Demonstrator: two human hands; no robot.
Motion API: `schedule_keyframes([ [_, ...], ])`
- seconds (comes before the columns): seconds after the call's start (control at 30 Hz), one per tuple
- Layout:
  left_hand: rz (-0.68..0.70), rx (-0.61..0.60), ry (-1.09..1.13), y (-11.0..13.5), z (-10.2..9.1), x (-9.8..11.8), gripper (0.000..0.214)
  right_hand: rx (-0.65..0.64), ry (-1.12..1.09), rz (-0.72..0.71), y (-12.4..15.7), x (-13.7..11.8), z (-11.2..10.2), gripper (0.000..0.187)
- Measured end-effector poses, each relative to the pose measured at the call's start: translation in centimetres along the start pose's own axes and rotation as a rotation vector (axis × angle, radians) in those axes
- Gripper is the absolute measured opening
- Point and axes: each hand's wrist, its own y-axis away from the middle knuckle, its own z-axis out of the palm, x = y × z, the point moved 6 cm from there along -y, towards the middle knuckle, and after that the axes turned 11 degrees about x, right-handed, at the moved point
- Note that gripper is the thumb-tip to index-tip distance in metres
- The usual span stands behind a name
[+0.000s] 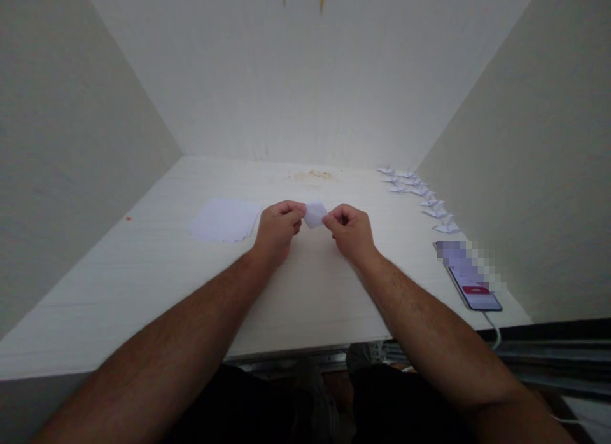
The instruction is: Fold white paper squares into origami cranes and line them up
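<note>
A small folded piece of white paper (315,214) is held between my two hands, just above the middle of the table. My left hand (280,226) pinches its left corner between thumb and fingers. At the opposite corner my right hand (351,231) pinches it the same way, fingers curled. A stack of white paper sheets (223,219) lies flat on the table, left of my left hand. Several small folded paper cranes (434,210) stand in a loose line along the right side of the table.
A phone (470,278) with a lit screen lies at the right edge of the white table (157,285), its white cable (494,329) hanging over the front. Walls enclose the table at the left, back and right. Brownish marks (317,175) show near the back wall.
</note>
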Motion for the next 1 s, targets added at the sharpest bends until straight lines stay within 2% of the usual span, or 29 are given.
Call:
schedule_keyframes([
  [0.17, 0.086, -0.074, -0.101, 0.2, 0.2, 0.6, 0.019, -0.036, 0.037, -0.007, -0.2, 0.0, -0.2, 0.021],
  [0.27, 0.111, -0.039, -0.117, 0.1, 0.1, 0.8, 0.014, -0.091, 0.042, -0.013, -0.1, 0.0, 0.2, 0.021],
  [0.37, 0.115, -0.036, -0.102, 0.0, 0.2, 0.7, 0.008, -0.111, 0.049, 0.002, 0.0, 0.2, 0.4, 0.021],
  [0.5, 0.098, -0.101, -0.153, 0.3, 0.7, 0.4, 0.009, -0.130, 0.058, 0.011, 0.0, 0.4, 0.6, 0.022],
  [0.7, 0.136, -0.020, -0.126, 0.6, 0.7, 0.8, 0.011, -0.182, 0.051, 0.007, 0.2, 0.1, 0.9, 0.022],
  [0.9, 0.346, -0.040, -0.310, 0.8, 1.1, 1.6, 0.010, -0.192, 0.083, -0.010, 0.3, 0.1, 0.9, 0.020],
  [1.0, 0.381, -0.055, -0.348, 0.7, 1.1, 1.8, 0.008, -0.182, 0.115, -0.042, 0.3, 0.0, 0.8, 0.019],
])
